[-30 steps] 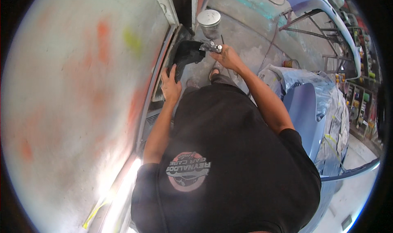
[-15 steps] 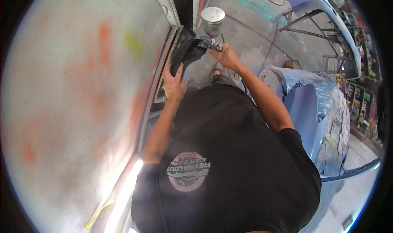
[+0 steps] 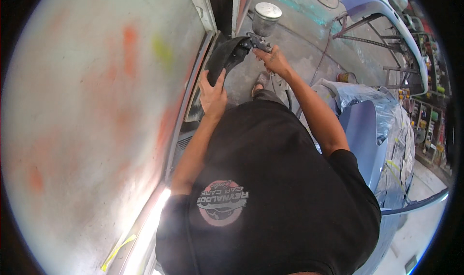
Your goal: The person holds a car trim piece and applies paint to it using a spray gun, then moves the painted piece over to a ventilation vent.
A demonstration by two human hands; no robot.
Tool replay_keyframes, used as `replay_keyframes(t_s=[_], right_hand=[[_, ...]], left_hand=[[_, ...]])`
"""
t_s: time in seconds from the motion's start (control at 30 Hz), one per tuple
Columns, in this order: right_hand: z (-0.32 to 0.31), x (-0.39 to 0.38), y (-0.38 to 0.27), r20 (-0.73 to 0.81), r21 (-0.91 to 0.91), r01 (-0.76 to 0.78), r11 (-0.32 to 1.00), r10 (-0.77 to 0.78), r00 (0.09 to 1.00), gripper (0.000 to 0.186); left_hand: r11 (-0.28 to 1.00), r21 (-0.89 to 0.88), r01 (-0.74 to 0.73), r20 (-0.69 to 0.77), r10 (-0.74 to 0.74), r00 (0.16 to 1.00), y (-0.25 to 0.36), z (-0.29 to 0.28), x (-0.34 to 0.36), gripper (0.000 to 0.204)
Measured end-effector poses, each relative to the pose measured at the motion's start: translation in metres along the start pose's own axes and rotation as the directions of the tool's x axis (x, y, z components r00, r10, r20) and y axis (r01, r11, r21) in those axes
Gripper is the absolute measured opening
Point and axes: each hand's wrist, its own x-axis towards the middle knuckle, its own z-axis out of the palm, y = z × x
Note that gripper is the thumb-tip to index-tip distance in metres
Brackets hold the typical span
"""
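Note:
A curved black part [image 3: 221, 56], perhaps a trim piece of a vehicle, is gripped at its near end by my left hand [image 3: 212, 97], fingers and thumb around the edge. My right hand [image 3: 273, 61] is closed on the handle of a spray gun [image 3: 261, 43]. On top of the gun sits a round metal cup [image 3: 266, 23] with a pale lid. The gun's front end is right at the far end of the black part; whether they touch I cannot tell.
A wall smeared with orange and yellow paint [image 3: 111, 106] stands close on my left. At right are a blue body panel [image 3: 360, 139] over plastic and paper sheeting, a metal stand [image 3: 386, 38] bearing a lilac-blue part, and crowded shelves [image 3: 430, 115]. A can [image 3: 346, 77] stands on the floor.
Both hands have shifted a little to the right, carrying the black part and the spray gun along. The black part has turned, showing more of its broad curved face.

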Motion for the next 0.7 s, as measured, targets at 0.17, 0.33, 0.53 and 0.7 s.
replay_keyframes(t_s=[0.17,0.33,0.53,0.7], right_hand=[[0.001,0.001,0.007,-0.006,-0.034,0.001,0.999,-0.001,1.0,0.045],[0.002,-0.007,-0.005,0.027,-0.06,0.012,0.998,-0.01,1.0,0.043],[0.002,-0.008,-0.007,0.07,-0.166,-0.029,0.986,0.041,0.997,0.043],[0.002,-0.014,-0.012,0.094,-0.233,0.002,0.973,0.021,0.995,0.047]], left_hand=[[1.0,0.003,0.004,0.01,-0.004,1.0,-0.006,-0.001,-0.005,0.07],[1.0,0.016,-0.01,-0.006,0.01,1.0,-0.013,-0.001,-0.009,0.069],[0.998,0.057,-0.024,-0.027,0.026,0.999,-0.018,-0.002,-0.013,0.068],[0.999,0.011,0.033,-0.098,-0.032,0.995,-0.022,-0.003,-0.017,0.07]])
